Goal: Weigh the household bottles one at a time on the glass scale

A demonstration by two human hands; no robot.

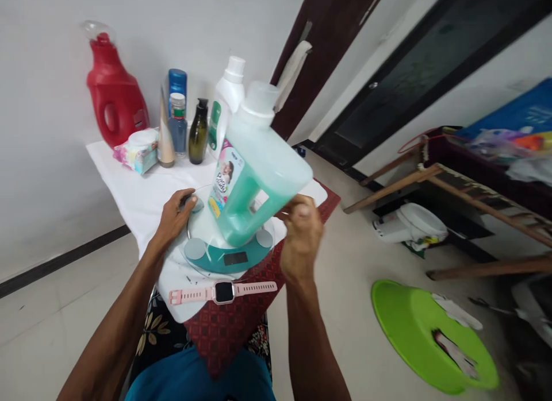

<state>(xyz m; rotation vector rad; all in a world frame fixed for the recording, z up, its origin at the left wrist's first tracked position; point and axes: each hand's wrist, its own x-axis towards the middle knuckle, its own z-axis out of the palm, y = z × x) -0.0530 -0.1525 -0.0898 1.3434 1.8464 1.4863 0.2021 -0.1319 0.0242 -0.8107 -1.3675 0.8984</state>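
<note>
A large bottle of green liquid [252, 185] with a white cap and a picture label sits on a round glass weighing scale [224, 260]. My left hand [175, 217] grips the scale's left rim, its fingertips by a grey pad. Close against the bottle's lower right side is my right hand [302, 234], with curled fingers partly hidden and slightly blurred; what they hold, if anything, I cannot make out. A pink-strapped smartwatch [223, 292] lies stretched out in front of the scale.
Behind on the white-topped table [112, 165] stand a red jug [116, 96], a wipes pack [140, 151], a tube [164, 139], a dark pump bottle [198, 134], a white bottle [228, 88] and blue bottles. A green tub [414, 326] and white bucket [414, 223] are on the floor right.
</note>
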